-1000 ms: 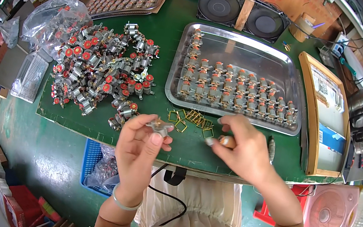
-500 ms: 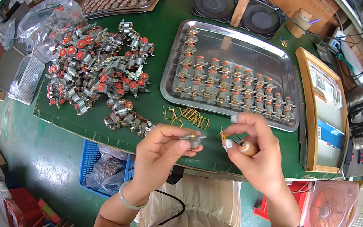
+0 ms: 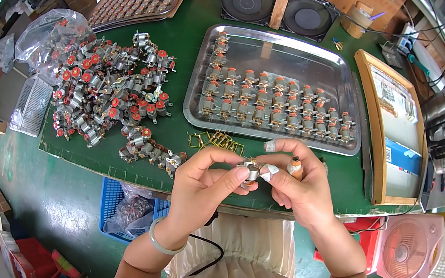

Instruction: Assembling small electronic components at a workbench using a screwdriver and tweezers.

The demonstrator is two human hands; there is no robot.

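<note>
At the far left, a crumpled clear plastic bag (image 3: 47, 32) is seen lying on the green-topped bench (image 3: 194, 24), and a flat ribbed clear plastic tray (image 3: 30, 105) is set just below it at the bench's edge. To the right of these, a loose heap of small silver motors with red caps (image 3: 104, 94) is spread over the green surface. A long tray of small brown parts in rows (image 3: 139, 1) is placed behind the heap. Below the bench edge, a blue plastic crate (image 3: 113, 203) is partly shown.

Near the front edge, a few small brass wire frames (image 3: 219, 140) are laid between the heap and a large rectangular shiny metal tray (image 3: 283, 47), in which more such motors are stood in rows.

In front of the tray, the left hand (image 3: 203, 185), with a pale bangle on its wrist, is raised over the bench edge; a small silver cylindrical motor (image 3: 249, 170) is pinched between its thumb and fingers (image 3: 220, 156). The right hand (image 3: 299, 189) is met against it, its taped fingertips pressed on the same motor, while a small wooden-handled tool (image 3: 295, 167) is tucked in the curled remaining fingers. The motor is thus held in the air, just above the bench's near edge.

Behind the tray, two black round fans (image 3: 275, 6) are stood side by side. At the right, a wooden-framed board (image 3: 396, 128) is laid, and a pink box fan (image 3: 412, 247) is seen below the bench.
</note>
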